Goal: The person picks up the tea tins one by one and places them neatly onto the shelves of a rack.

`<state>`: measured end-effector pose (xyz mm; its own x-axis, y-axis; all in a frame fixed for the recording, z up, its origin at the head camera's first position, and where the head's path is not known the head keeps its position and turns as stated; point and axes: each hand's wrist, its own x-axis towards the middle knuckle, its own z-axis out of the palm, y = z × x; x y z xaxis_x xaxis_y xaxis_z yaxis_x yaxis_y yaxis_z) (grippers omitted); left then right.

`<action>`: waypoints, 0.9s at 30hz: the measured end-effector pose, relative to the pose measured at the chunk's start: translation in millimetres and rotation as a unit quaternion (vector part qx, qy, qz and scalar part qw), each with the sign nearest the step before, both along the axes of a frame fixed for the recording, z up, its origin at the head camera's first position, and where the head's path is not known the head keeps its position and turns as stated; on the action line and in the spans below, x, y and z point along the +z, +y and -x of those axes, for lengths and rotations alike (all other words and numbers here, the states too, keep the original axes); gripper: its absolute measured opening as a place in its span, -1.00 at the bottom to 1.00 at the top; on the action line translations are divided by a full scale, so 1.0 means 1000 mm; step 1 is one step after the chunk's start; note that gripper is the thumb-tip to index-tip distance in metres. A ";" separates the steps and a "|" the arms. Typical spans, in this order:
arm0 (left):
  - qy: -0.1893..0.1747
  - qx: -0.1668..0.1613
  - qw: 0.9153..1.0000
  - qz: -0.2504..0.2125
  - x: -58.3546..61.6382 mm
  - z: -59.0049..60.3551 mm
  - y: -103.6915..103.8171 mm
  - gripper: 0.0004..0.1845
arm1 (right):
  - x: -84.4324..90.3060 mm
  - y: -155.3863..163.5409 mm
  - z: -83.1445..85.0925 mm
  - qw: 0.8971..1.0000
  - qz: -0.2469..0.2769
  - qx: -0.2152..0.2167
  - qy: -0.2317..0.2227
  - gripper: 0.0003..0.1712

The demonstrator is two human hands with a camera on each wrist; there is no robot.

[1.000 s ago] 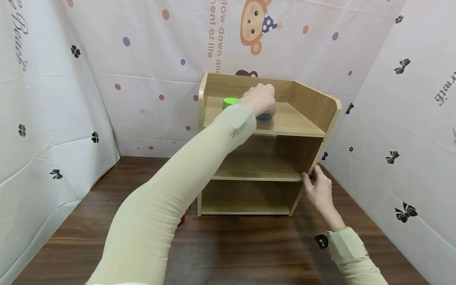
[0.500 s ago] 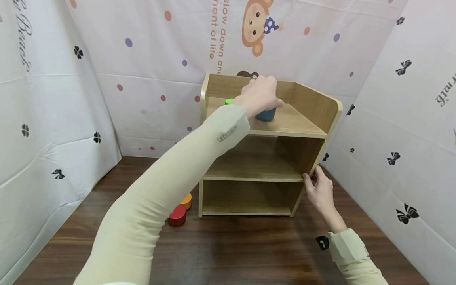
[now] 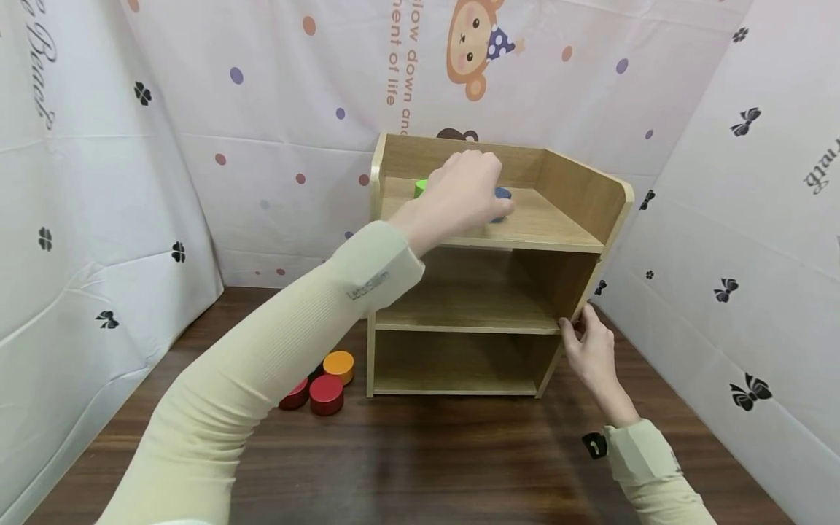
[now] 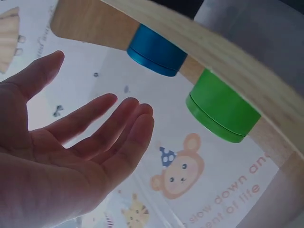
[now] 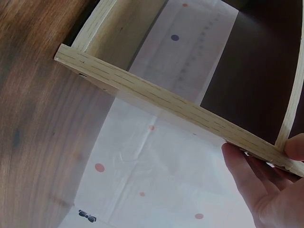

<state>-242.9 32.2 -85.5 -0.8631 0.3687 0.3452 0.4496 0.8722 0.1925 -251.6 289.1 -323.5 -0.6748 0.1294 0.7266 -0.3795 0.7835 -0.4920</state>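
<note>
My left hand (image 3: 459,193) hovers over the front of the top board of a wooden shelf unit (image 3: 547,217). In the left wrist view its fingers are spread and loosely bent, with nothing in them. A blue round tin (image 4: 156,51) stands on that board, apart from the hand. Beside it is a green round tin (image 4: 223,104); both are partly covered in the head view. Lower down, my right hand (image 3: 590,350) grips the edge of the unit's right side panel (image 5: 190,116), thumb at the front by the middle shelf and fingers on the outer face.
On the dark wood surface left of the unit stand an orange tin (image 3: 338,364), a red tin (image 3: 326,394), a second red tin (image 3: 295,394) and a partly hidden black object (image 3: 316,372). Printed white cloth (image 3: 275,204) hangs behind and at both sides.
My left hand has let go of the blue tin and drawn back to the left and toward me. Its sleeve now uncovers the tins at lower left. My right hand keeps its place.
</note>
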 end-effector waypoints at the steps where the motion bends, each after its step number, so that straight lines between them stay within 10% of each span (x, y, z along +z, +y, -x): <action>1: 0.007 -0.005 1.000 0.006 -0.001 -0.003 -0.001 -0.73 | 0.000 0.000 0.000 1.000 0.001 0.002 0.001 -0.82; 27: 0.061 -0.074 0.995 0.004 -0.054 -0.060 -0.031 -0.43 | -0.001 0.001 0.000 1.000 -0.002 0.001 -0.007 -0.80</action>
<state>-182.8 0.9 -139.1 -0.7504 0.4921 0.4413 0.5934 0.7956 0.1220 -251.3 290.1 -324.1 -0.6855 0.1254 0.7172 -0.3735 0.7850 -0.4942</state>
